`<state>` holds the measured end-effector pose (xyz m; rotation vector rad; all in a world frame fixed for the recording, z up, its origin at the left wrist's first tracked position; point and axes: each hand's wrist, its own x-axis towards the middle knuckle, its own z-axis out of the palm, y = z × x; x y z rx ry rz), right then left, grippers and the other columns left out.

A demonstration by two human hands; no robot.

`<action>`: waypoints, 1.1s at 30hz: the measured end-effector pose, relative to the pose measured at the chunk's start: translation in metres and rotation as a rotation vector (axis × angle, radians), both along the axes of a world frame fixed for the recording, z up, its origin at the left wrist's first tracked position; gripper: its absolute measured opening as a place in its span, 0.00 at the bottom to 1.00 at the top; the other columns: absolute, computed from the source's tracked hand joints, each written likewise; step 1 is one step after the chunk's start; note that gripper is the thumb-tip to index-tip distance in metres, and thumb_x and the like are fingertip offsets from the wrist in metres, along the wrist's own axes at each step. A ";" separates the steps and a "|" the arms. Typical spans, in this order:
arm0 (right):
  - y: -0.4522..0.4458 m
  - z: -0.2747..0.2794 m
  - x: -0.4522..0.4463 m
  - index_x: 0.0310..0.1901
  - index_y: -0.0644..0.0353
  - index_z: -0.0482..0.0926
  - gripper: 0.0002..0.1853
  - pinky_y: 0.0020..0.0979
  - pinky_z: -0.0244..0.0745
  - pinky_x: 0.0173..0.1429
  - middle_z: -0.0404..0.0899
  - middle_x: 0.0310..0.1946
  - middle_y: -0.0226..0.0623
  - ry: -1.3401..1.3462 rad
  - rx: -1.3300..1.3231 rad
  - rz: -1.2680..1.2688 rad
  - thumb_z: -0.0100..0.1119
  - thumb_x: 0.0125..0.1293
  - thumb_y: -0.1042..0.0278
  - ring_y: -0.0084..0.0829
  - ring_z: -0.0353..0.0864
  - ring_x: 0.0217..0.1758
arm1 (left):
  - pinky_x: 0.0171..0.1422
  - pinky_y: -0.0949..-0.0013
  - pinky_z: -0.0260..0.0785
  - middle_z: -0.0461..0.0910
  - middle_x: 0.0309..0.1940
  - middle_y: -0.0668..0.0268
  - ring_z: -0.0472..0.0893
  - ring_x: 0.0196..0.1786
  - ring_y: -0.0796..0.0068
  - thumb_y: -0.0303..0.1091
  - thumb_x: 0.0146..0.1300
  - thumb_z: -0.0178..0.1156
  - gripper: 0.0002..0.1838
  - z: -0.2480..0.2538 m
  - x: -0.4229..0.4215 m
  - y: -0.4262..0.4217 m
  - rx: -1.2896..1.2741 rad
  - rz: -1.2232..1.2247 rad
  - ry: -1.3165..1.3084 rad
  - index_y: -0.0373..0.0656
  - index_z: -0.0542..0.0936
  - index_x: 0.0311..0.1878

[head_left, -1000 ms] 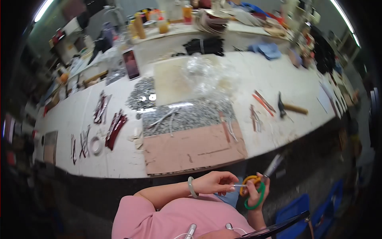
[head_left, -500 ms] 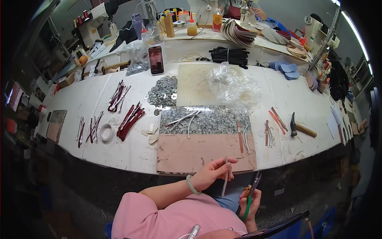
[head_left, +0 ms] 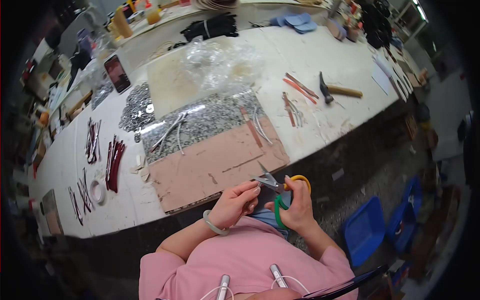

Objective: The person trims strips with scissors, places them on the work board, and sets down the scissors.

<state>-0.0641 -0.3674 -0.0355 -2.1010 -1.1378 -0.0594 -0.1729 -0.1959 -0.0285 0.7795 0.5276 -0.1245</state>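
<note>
My left hand [head_left: 236, 204], a pale bangle [head_left: 215, 223] at its wrist, is closed in a pinch in front of the board's near edge. The thin pale strip seen in it earlier is mostly hidden by the fingers now. My right hand [head_left: 299, 206] grips scissors [head_left: 272, 184] with one yellow and one green handle. Their blades stand apart, right beside the left fingertips. Beyond both hands lies a pinkish-brown sheet [head_left: 200, 167] on a speckled stone slab [head_left: 215, 109]. White strips [head_left: 172, 130] and a brown strip [head_left: 250, 126] rest there.
To the right lie a hammer [head_left: 342, 90] and orange-brown strips [head_left: 300, 89]. Crumpled clear plastic [head_left: 220, 62], a pile of metal rings [head_left: 137, 107] and a phone [head_left: 117, 74] sit farther back. Dark red strips [head_left: 114, 165] and a tape roll [head_left: 97, 191] are left. Blue bins [head_left: 365, 230] stand below, right.
My right hand has raised the scissors from my lap to the left fingertips, and the blades have opened. My head view has turned and tilted, so the table appears slanted.
</note>
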 end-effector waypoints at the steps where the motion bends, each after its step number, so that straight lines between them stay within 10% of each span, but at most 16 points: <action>1: -0.001 0.000 0.000 0.55 0.65 0.68 0.43 0.40 0.67 0.43 0.72 0.37 0.44 -0.018 -0.002 0.018 0.79 0.39 0.53 0.43 0.72 0.40 | 0.27 0.81 0.57 0.71 0.22 0.74 0.67 0.24 0.88 0.33 0.70 0.53 0.14 -0.004 0.000 -0.001 0.028 -0.010 -0.005 0.40 0.76 0.55; 33: -0.023 -0.008 -0.008 0.55 0.67 0.69 0.43 0.41 0.68 0.45 0.71 0.39 0.43 0.069 -0.058 0.028 0.77 0.42 0.49 0.45 0.72 0.41 | 0.27 0.79 0.61 0.71 0.32 0.68 0.69 0.25 0.85 0.25 0.67 0.54 0.08 -0.002 0.009 -0.013 0.499 -0.154 -0.181 0.30 0.79 0.37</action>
